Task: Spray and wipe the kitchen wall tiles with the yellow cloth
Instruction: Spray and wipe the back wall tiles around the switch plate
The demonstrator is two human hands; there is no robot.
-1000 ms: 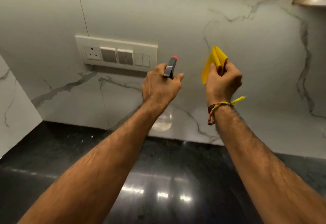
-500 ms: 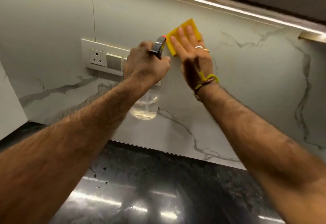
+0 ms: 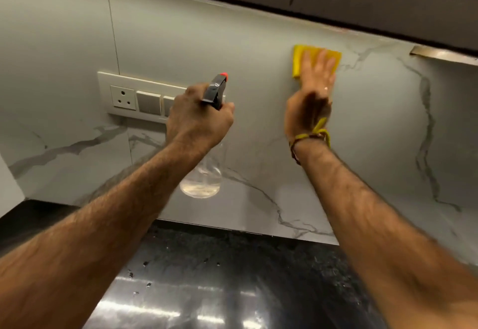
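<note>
The yellow cloth [image 3: 316, 59] is pressed flat against the wall tiles [image 3: 258, 51] under the right hand [image 3: 310, 95], whose fingers [image 3: 320, 66] are spread apart over it. Its long axis runs sideways; it looks folded. A spray bottle [image 3: 207, 147] is gripped by the left hand [image 3: 199, 119], fingers clamped, nozzle toward the wall.

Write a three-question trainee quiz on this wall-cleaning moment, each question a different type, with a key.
1. True or false: the yellow cloth is pressed flat against the wall tiles.
2. Which hand holds the spray bottle? A) left hand B) right hand C) neither
3. Fill in: the socket and switch panel lies to the ____ of the cloth.

Key
1. True; the right hand's open palm holds it there.
2. A; the bottle is gripped at the trigger head, nozzle toward the wall.
3. Left, and lower on the wall.
</note>
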